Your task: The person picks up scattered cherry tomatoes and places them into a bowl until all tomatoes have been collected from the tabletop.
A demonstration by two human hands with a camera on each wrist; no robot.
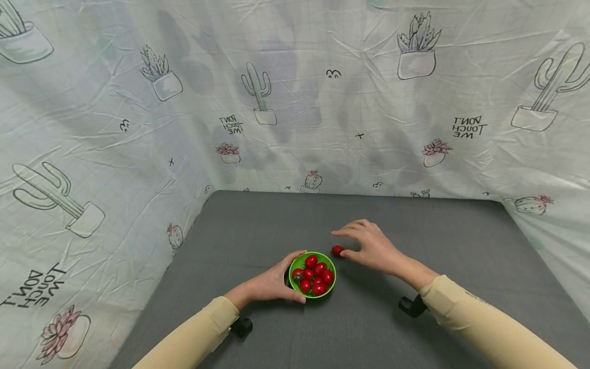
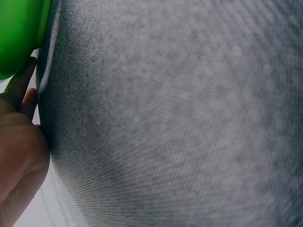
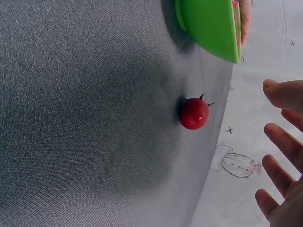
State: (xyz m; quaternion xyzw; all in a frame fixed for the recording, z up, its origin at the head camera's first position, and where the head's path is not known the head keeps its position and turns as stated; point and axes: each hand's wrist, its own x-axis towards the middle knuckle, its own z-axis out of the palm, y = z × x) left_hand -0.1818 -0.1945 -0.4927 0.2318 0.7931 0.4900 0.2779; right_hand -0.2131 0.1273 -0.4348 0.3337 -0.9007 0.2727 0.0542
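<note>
A small green bowl (image 1: pixel 300 261) full of red cherry tomatoes (image 1: pixel 308 273) stands on the grey table. My left hand (image 1: pixel 274 283) holds it from the left side, with the thumb at the near rim and the fingers round the far side. One loose cherry tomato (image 3: pixel 194 113) with a green stem lies on the cloth just beyond the bowl's right side. Over it is my right hand (image 1: pixel 372 248), thumb and fingers spread apart with nothing between them. In the right wrist view, its fingertips (image 3: pixel 277 132) stand clear of the tomato.
Dark grey cloth (image 1: pixel 258 220) covers the table. Behind and along the sides hangs a pale curtain (image 1: pixel 304 92) printed with cacti. Black wrist mounts (image 1: pixel 412 306) sit under both forearms, close above the table.
</note>
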